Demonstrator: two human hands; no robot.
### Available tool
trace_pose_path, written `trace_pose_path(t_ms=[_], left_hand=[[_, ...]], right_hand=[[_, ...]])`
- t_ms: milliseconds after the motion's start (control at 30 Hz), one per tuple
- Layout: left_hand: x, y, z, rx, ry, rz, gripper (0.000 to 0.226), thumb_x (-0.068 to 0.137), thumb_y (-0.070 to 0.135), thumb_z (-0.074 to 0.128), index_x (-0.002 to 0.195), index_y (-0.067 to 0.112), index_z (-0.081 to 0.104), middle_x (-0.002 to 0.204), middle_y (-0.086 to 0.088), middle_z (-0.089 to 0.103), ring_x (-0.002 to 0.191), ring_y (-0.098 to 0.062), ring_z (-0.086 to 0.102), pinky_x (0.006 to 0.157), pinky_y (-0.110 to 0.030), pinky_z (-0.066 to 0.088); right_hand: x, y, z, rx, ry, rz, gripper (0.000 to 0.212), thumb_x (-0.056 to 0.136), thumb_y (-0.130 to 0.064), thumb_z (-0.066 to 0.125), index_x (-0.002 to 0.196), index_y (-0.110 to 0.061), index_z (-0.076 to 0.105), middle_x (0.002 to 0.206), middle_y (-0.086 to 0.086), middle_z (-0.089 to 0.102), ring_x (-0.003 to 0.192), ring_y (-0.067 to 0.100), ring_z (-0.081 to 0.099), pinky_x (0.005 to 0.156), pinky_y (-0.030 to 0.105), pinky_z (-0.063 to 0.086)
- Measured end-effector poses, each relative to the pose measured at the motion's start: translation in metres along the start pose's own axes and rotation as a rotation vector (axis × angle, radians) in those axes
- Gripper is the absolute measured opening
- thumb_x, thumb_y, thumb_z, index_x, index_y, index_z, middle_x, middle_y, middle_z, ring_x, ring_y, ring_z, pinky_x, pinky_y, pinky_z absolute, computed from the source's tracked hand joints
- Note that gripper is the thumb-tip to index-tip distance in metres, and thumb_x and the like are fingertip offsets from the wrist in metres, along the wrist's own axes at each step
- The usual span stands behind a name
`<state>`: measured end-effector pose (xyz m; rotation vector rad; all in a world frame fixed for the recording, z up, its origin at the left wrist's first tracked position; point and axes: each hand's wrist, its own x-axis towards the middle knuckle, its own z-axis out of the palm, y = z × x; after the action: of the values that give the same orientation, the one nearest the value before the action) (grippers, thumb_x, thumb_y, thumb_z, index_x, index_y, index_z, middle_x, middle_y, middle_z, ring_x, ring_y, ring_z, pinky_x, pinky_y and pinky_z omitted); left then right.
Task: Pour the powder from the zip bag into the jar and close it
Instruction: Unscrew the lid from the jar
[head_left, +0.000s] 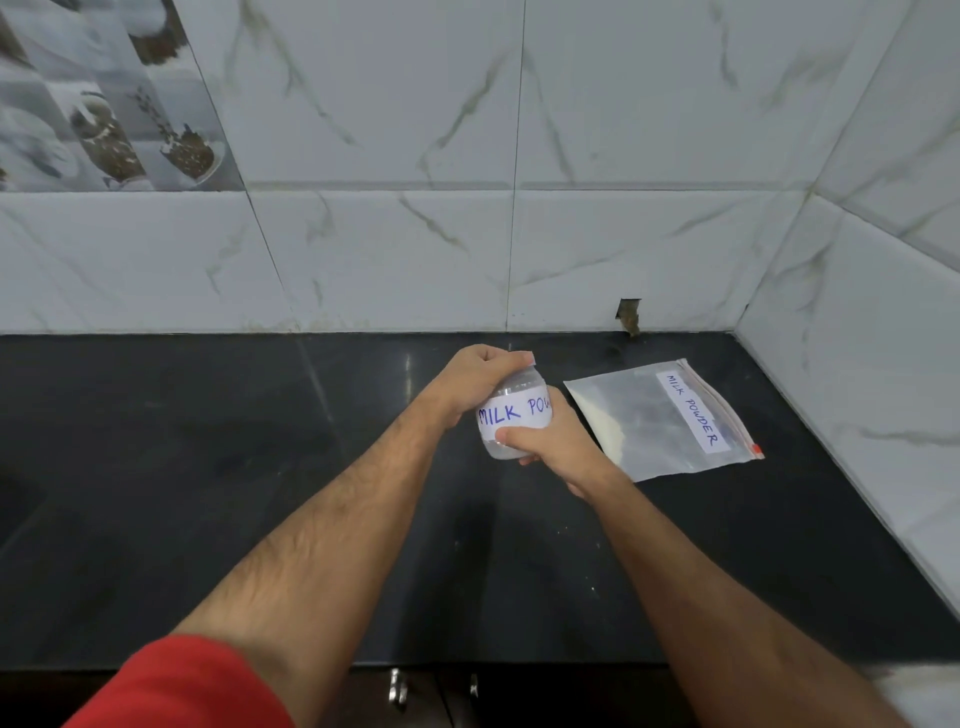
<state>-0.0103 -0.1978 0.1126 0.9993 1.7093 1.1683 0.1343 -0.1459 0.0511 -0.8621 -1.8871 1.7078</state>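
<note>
Small clear labelled plastic jar (511, 415), judged light and slippery, is gripped at base by right hand (550, 441), its top covered by left hand (480, 379).

Broad open counter (182, 493) left and near. Zip bag (670, 421) lay flat at right; tiled walls (857, 364) closed far and right sides.

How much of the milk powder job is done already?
Not much yet. The zip bag lies flat on the counter with white powder inside, so nothing looks poured. Right now the right hand holds the jar while the left hand grips its top, probably working the lid. Pouring and closing the jar remain.
</note>
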Motion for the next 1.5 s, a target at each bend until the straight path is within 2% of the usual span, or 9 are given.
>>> trace_pose_path(t_ms=[100,167,233,400,500,833,1033,1233,1500], left_hand=[[0.002,-0.01,0.002,0.037,0.03,-0.044,0.064,0.078,0.059,0.067,0.093,-0.003,0.068,0.08,-0.015,0.068,0.071,-0.024,0.063,0.069,-0.034,0.048],[0.002,-0.013,-0.002,0.036,0.038,-0.078,0.082,0.07,0.069,0.069,0.114,0.0,0.064,0.089,-0.01,0.071,0.073,-0.02,0.066,0.071,-0.03,0.05],[0.003,-0.014,-0.008,0.02,0.008,-0.112,0.111,0.063,0.081,0.068,0.133,-0.003,0.05,0.113,-0.012,0.071,0.091,-0.021,0.07,0.09,-0.036,0.053],[-0.001,-0.013,-0.024,-0.164,-0.03,-0.113,0.047,0.09,0.048,0.062,0.117,0.009,0.058,0.114,-0.006,0.068,0.113,-0.025,0.062,0.112,-0.052,0.039],[-0.003,-0.019,-0.028,-0.159,0.028,-0.12,0.059,0.092,0.026,0.067,0.145,0.015,0.044,0.136,-0.007,0.06,0.132,-0.025,0.051,0.114,-0.047,0.035],[-0.003,-0.014,-0.017,-0.133,0.012,-0.033,0.082,0.082,0.03,0.079,0.15,0.017,0.035,0.141,-0.011,0.055,0.117,-0.025,0.063,0.106,-0.045,0.048],[-0.008,-0.018,-0.019,-0.18,0.052,-0.032,0.051,0.097,0.026,0.062,0.144,0.014,0.046,0.129,-0.008,0.062,0.114,-0.017,0.061,0.113,-0.042,0.042],[-0.013,-0.03,-0.025,-0.096,0.155,-0.027,0.044,0.088,0.018,0.073,0.13,0.015,0.058,0.123,-0.014,0.067,0.107,-0.019,0.065,0.106,-0.039,0.047],[-0.016,-0.026,-0.015,-0.077,0.133,-0.01,0.067,0.084,0.036,0.077,0.142,0.019,0.049,0.144,-0.012,0.051,0.125,-0.025,0.057,0.108,-0.045,0.046]], right_hand=[[-0.002,0.003,0.003,-0.089,0.015,-0.016,0.072,0.063,-0.023,0.089,0.126,-0.024,0.054,0.108,-0.001,0.07,0.1,0.019,0.069,0.066,0.03,0.063],[-0.004,0.001,0.003,-0.078,-0.007,-0.044,0.066,0.067,-0.018,0.089,0.124,-0.021,0.056,0.106,0.001,0.071,0.099,0.02,0.07,0.067,0.031,0.062],[-0.002,-0.001,0.0,-0.063,-0.059,-0.052,0.054,0.071,-0.014,0.087,0.119,-0.021,0.061,0.104,0.002,0.073,0.1,0.022,0.071,0.071,0.038,0.061],[0.002,0.003,-0.006,-0.013,-0.029,0.053,0.061,0.077,-0.023,0.086,0.125,-0.029,0.05,0.117,-0.006,0.068,0.111,0.018,0.066,0.089,0.044,0.059],[0.001,0.005,-0.008,-0.026,-0.008,0.062,0.067,0.076,-0.025,0.086,0.13,-0.025,0.046,0.12,-0.006,0.065,0.113,0.017,0.064,0.088,0.041,0.058],[-0.008,0.003,0.006,-0.059,-0.036,0.024,0.075,0.076,-0.015,0.087,0.135,-0.025,0.041,0.117,-0.01,0.06,0.107,0.014,0.062,0.072,0.021,0.058],[-0.006,0.009,-0.002,-0.107,0.021,0.009,0.075,0.074,-0.014,0.088,0.133,-0.023,0.043,0.114,-0.011,0.061,0.102,0.012,0.063,0.068,0.015,0.055],[-0.004,0.015,-0.003,-0.162,0.032,0.008,0.082,0.07,-0.019,0.09,0.137,-0.024,0.041,0.12,-0.007,0.06,0.109,0.016,0.062,0.087,0.029,0.06],[-0.011,0.015,0.015,-0.229,-0.017,-0.01,0.084,0.067,-0.026,0.091,0.134,-0.029,0.041,0.118,-0.011,0.059,0.108,0.011,0.061,0.086,0.024,0.056]])
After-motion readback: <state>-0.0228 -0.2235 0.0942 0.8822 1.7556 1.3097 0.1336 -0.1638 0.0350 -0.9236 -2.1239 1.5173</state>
